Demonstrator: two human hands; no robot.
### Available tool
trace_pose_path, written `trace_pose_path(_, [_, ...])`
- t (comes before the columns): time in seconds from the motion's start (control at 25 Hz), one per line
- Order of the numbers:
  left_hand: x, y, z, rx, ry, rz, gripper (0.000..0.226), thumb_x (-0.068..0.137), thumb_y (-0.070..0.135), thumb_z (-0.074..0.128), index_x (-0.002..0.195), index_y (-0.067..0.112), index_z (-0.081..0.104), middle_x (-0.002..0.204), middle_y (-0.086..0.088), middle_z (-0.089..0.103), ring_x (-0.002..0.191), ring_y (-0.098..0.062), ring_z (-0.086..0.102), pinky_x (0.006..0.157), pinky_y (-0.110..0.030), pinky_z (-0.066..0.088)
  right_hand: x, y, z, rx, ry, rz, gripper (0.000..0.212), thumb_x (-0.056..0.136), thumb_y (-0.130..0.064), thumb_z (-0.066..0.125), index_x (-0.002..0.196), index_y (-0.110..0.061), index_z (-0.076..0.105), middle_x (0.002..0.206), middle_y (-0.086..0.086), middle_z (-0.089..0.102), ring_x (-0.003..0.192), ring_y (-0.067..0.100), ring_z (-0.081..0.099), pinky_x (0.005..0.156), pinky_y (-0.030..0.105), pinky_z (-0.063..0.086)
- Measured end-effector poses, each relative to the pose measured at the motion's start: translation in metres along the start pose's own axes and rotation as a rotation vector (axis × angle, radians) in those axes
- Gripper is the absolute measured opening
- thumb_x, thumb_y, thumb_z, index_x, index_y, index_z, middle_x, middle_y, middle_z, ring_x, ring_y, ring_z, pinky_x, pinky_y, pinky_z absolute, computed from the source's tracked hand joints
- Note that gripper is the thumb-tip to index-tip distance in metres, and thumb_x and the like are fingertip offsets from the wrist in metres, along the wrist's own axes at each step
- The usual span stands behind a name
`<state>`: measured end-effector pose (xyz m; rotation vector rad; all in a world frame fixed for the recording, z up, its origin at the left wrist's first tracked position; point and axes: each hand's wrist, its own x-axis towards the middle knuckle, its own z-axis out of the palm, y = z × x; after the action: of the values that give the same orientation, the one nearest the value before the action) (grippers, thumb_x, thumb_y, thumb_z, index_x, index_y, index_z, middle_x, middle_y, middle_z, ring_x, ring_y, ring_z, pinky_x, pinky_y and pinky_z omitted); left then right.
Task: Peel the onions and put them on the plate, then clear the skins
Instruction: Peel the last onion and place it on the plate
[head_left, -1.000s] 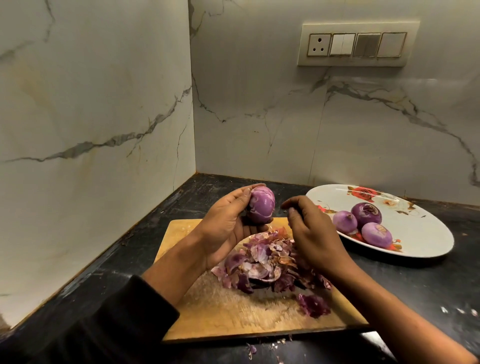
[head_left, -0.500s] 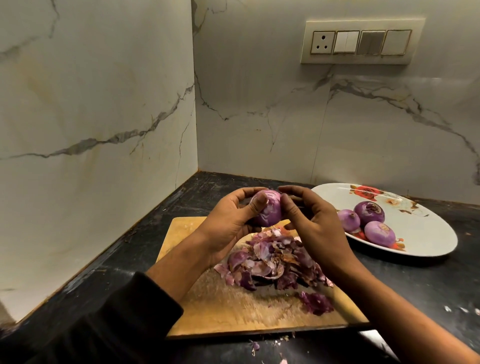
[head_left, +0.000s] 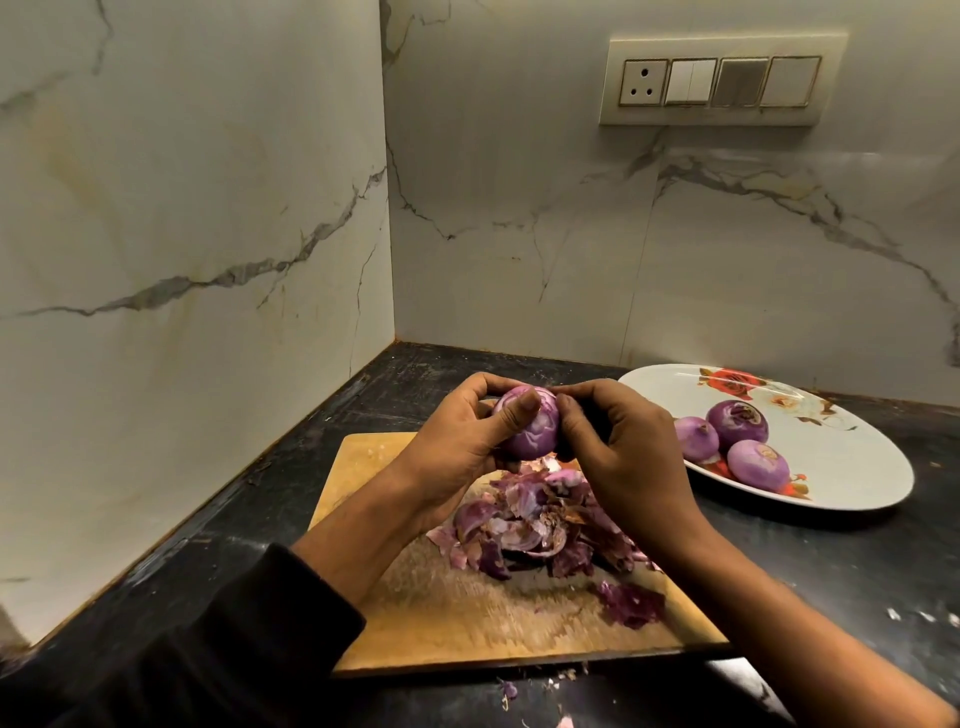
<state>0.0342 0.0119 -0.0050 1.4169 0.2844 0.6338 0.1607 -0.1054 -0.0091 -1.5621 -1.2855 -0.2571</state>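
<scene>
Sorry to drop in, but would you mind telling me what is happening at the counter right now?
A person is peeling red onions by hand. The left hand holds an onion above the wooden cutting board, and the right hand grips its other side. A pile of skins lies on the board beneath. Three peeled onions sit on the floral plate to the right, so the skins are not yet cleared.

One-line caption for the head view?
Both hands, left and right, grip an onion above skins; three onions on plate.
</scene>
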Motion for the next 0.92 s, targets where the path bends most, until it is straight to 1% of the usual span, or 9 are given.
trace_pose_path(0.12, [0.0001, -0.0015, -0.0003, 0.036, 0.006, 0.002, 0.052, 0.073, 0.037, 0.071, 0.117, 0.014, 0.057, 0.117, -0.015, 0.066, 0.105, -0.03, 0.069, 0.088, -0.05, 0.056, 0.0012, 0.0004, 0.0011, -0.022, 0.009, -0.023, 0.009, 0.095, -0.012, 0.064, 0.102, -0.009, 0.069, 0.087, -0.001, 0.067, 0.075, 0.011, 0.066, 0.062, 0.022, 0.055])
trace_pose_path(0.2, [-0.0001, -0.0016, -0.0006, 0.037, 0.003, -0.003, 0.053, 0.071, 0.038, 0.072, 0.117, 0.015, 0.058, 0.118, -0.016, 0.065, 0.107, -0.031, 0.068, 0.092, -0.054, 0.054, 0.0017, 0.0004, 0.0012, -0.017, 0.029, -0.028, 0.008, 0.095, -0.011, 0.064, 0.101, -0.009, 0.069, 0.087, 0.0, 0.067, 0.075, 0.012, 0.066, 0.062, 0.02, 0.055])
trace_pose_path(0.36, [0.0002, -0.0014, -0.0011, 0.02, -0.019, -0.001, 0.054, 0.071, 0.038, 0.073, 0.118, 0.017, 0.058, 0.119, -0.014, 0.066, 0.105, -0.029, 0.069, 0.082, -0.043, 0.059, -0.0002, 0.001, 0.0023, 0.011, 0.06, -0.008, 0.011, 0.096, -0.008, 0.062, 0.103, -0.006, 0.069, 0.09, 0.003, 0.069, 0.079, 0.017, 0.067, 0.066, 0.033, 0.059])
trace_pose_path(0.4, [0.0003, -0.0017, -0.0011, 0.004, -0.024, -0.002, 0.054, 0.072, 0.037, 0.073, 0.119, 0.016, 0.059, 0.118, -0.013, 0.067, 0.104, -0.029, 0.07, 0.079, -0.04, 0.06, -0.0001, 0.0018, 0.0022, 0.028, 0.075, 0.006, 0.011, 0.096, -0.008, 0.061, 0.103, -0.007, 0.069, 0.09, 0.003, 0.069, 0.079, 0.017, 0.067, 0.065, 0.032, 0.059])
trace_pose_path(0.48, [0.0005, -0.0017, -0.0012, -0.032, -0.029, -0.001, 0.052, 0.073, 0.035, 0.073, 0.119, 0.015, 0.059, 0.115, -0.011, 0.068, 0.101, -0.027, 0.071, 0.073, -0.034, 0.061, 0.0009, 0.0029, 0.0017, 0.089, 0.097, 0.05, 0.011, 0.097, -0.007, 0.059, 0.104, -0.009, 0.068, 0.089, 0.002, 0.069, 0.076, 0.016, 0.067, 0.062, 0.024, 0.058])
trace_pose_path(0.56, [0.0007, -0.0011, -0.0014, -0.069, -0.024, -0.003, 0.05, 0.073, 0.033, 0.072, 0.119, 0.015, 0.06, 0.115, -0.009, 0.069, 0.1, -0.027, 0.072, 0.07, -0.032, 0.061, 0.0003, 0.0029, 0.0018, 0.195, 0.094, 0.123, 0.013, 0.098, -0.007, 0.057, 0.106, -0.011, 0.066, 0.091, 0.0, 0.068, 0.073, 0.012, 0.067, 0.06, 0.017, 0.055])
trace_pose_path(0.72, [0.0015, 0.0005, -0.0008, -0.167, -0.034, -0.03, 0.043, 0.078, 0.029, 0.07, 0.119, 0.016, 0.065, 0.119, -0.008, 0.068, 0.099, -0.026, 0.072, 0.067, -0.032, 0.061, 0.0005, 0.0047, -0.0002, 0.417, 0.073, 0.311, 0.02, 0.102, -0.009, 0.051, 0.115, -0.015, 0.065, 0.099, 0.001, 0.069, 0.073, 0.014, 0.07, 0.06, 0.023, 0.057])
trace_pose_path(0.84, [0.0008, 0.0023, 0.0002, -0.184, -0.025, -0.034, 0.035, 0.082, 0.028, 0.066, 0.116, 0.018, 0.068, 0.12, -0.009, 0.066, 0.095, -0.025, 0.073, 0.066, -0.032, 0.061, -0.0011, 0.0025, -0.0002, 0.449, 0.011, 0.3, 0.024, 0.101, -0.027, 0.051, 0.12, -0.018, 0.062, 0.098, 0.002, 0.069, 0.075, 0.015, 0.07, 0.06, 0.026, 0.057])
trace_pose_path(0.92, [0.0008, 0.003, 0.0009, -0.178, -0.031, -0.026, 0.034, 0.085, 0.026, 0.063, 0.117, 0.017, 0.067, 0.122, -0.01, 0.064, 0.097, -0.026, 0.072, 0.068, -0.033, 0.061, -0.003, 0.0016, 0.0022, 0.414, -0.024, 0.297, 0.037, 0.093, -0.039, 0.057, 0.124, -0.019, 0.058, 0.103, 0.003, 0.068, 0.083, 0.016, 0.071, 0.063, 0.031, 0.06])
